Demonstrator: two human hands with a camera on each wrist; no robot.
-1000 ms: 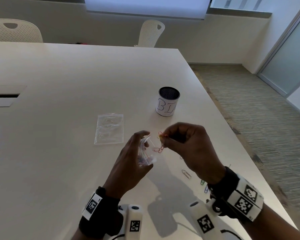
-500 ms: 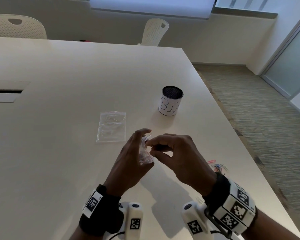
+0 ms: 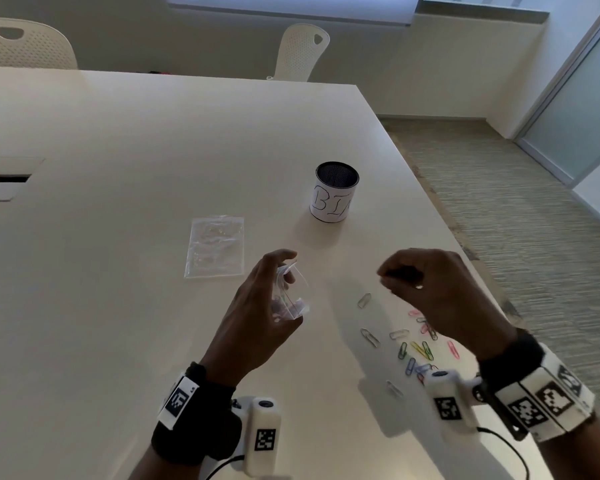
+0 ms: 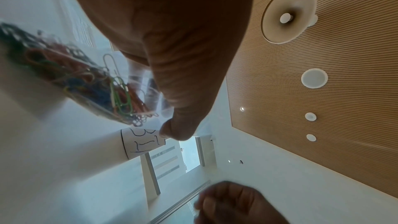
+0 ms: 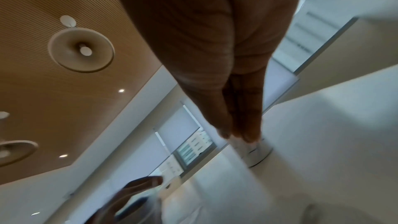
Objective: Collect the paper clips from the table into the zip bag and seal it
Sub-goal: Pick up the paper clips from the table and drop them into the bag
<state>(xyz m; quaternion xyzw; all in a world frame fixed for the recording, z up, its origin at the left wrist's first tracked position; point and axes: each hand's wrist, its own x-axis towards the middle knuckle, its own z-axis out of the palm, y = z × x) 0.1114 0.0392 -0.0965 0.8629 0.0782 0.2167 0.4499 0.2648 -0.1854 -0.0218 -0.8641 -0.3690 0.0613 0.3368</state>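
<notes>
A small clear zip bag (image 3: 289,299), its mouth upward and holding a bunch of coloured paper clips, sits in the curled left hand (image 3: 257,317). More paper clips (image 3: 414,344) lie scattered on the table just below the right hand (image 3: 437,285).

We count two zip bags (image 3: 289,294) (image 3: 215,246), one cup (image 3: 333,199), and roughly fifteen loose paper clips (image 3: 417,348) nearer us than that cup.
</notes>
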